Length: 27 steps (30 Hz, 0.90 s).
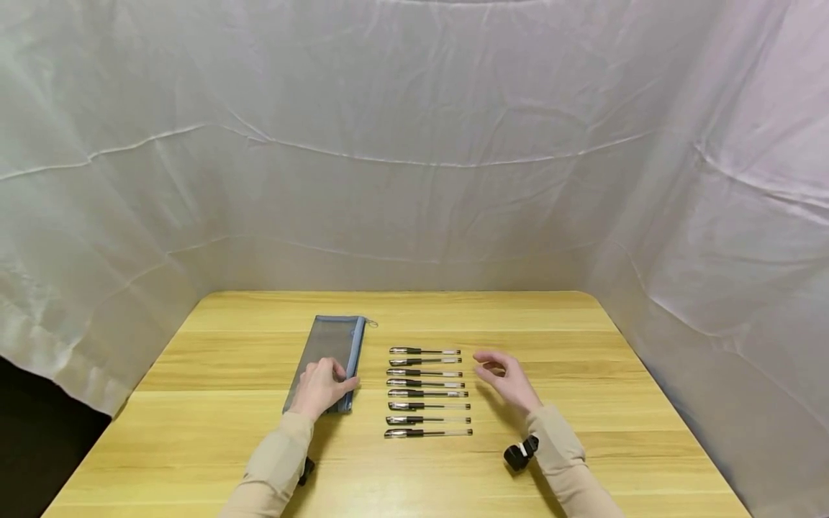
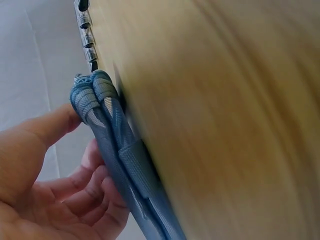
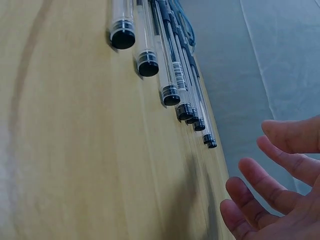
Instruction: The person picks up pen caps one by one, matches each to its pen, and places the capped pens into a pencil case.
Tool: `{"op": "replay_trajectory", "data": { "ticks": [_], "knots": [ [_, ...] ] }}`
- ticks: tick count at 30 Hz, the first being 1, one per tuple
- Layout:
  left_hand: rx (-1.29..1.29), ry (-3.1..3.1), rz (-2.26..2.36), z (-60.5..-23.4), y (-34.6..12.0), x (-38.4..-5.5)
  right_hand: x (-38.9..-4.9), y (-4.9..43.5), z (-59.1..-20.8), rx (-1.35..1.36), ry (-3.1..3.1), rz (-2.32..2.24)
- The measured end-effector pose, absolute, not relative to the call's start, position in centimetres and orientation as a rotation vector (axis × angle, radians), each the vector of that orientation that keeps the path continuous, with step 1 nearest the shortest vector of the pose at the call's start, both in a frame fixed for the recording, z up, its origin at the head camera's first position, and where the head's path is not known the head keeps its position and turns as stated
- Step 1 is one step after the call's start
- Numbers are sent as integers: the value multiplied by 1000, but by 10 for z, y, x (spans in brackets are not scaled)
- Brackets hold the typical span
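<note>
Eight gel pens (image 1: 414, 393) lie crosswise on the desk (image 1: 550, 324), plugged ends just left of the nearer right hand (image 1: 508, 378), empty and relaxed; the left hand (image 1: 317, 390), fingers loosely bent, touches the mesh zipper pouch (image 1: 325, 339).

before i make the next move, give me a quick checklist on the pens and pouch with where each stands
1. Pens separated, in one column: ok, eight lie side by side, cap ends toward the pouch.
2. Pouch flat on the table: ok, left of the pens.
3. Left grip on the pouch: ok for contact; whether it pinches firmly, cannot tell.
4. Pouch opened for loading: cannot tell, no clear view of its opening.
5. Right grip clear of the pens: ok, fingers spread apart, just off their right ends.
6. Pen in the right grip: not ok, it holds nothing.
</note>
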<state>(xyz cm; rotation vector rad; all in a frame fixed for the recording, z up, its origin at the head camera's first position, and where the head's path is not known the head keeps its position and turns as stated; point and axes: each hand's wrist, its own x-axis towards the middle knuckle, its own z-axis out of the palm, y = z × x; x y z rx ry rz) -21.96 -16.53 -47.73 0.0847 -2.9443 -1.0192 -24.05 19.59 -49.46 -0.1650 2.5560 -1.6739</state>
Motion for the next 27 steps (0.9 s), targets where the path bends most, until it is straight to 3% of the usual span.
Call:
{"op": "replay_trajectory", "data": {
  "ticks": [16, 27],
  "knots": [
    [49, -2952, -1068, -482, -172, -216, -226, 200, -497, -377, 2541, -1553],
    [39, -2785, -1462, -481, -170, -207, -212, 201, -496, -576, 2509, -1463]
  ]
}}
